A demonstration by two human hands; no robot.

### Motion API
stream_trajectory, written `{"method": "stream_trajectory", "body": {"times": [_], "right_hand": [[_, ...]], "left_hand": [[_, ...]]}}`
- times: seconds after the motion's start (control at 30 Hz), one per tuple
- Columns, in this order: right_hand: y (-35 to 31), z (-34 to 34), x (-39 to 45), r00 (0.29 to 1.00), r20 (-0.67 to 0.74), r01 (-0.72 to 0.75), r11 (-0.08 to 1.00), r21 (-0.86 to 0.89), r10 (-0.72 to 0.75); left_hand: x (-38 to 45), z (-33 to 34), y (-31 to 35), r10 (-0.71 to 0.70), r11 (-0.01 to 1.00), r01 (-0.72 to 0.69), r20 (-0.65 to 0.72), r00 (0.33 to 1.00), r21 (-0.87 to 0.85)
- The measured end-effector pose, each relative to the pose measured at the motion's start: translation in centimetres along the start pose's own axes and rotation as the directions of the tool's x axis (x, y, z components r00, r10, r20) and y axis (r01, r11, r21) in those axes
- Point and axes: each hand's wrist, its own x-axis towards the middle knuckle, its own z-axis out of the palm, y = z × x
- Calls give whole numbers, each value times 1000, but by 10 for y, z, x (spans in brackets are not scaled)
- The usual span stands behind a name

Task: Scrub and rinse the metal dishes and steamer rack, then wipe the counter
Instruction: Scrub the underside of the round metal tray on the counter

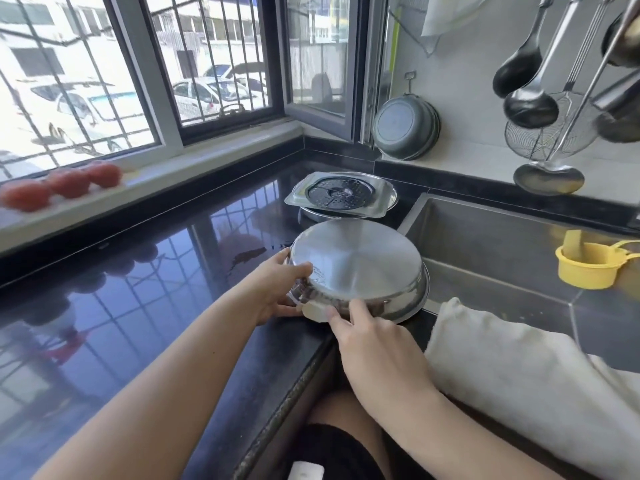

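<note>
Bracing the upturned metal dish (356, 268) on the tabletop (156, 289), the left hand (277, 289) grips its rim so the right hand (374, 344), grip pinching a pale scrubber (316, 310), can scour its wall.

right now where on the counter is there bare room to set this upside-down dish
Bare room: the black counter left of the upside-down dish, between the window sill and the front edge. Crowded: behind the dish, where the steamer rack sits, and right, by the sink and white cloth.
</note>
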Motion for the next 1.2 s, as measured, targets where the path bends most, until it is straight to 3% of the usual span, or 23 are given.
{"method": "stream_trajectory", "body": {"times": [0.27, 0.47, 0.67, 0.83, 1.0, 1.1, 1.2], "right_hand": [[48, -3, -31, 1000, -21, -3, 998, 58, 4], [19, 5, 2, 998, -42, 59, 996, 62, -57], [77, 3, -33, 999, -36, 12, 991, 135, -7], [74, -4, -15, 996, -91, -2, 989, 150, 16], [74, 0, -17, 988, -38, 157, 977, 143, -153], [91, 0, -15, 994, -82, 82, 977, 196, -67], [95, 3, -20, 984, -88, 167, 971, 171, -154]], "left_hand": [[6, -1, -4, 1, 1000, -1, -21, 1000, -16], [3, 1, -3, 3, 1000, -3, -42, 999, 13], [2, 0, -4, 5, 1000, -5, -41, 999, 4], [-1, 2, -4, 4, 1000, -4, -48, 999, 11], [-1, 1, -3, -6, 1000, 6, -44, 999, 8], [0, 3, -2, -5, 1000, 5, -61, 998, 2], [0, 3, -2, -14, 1000, 15, -72, 997, 9]]}}
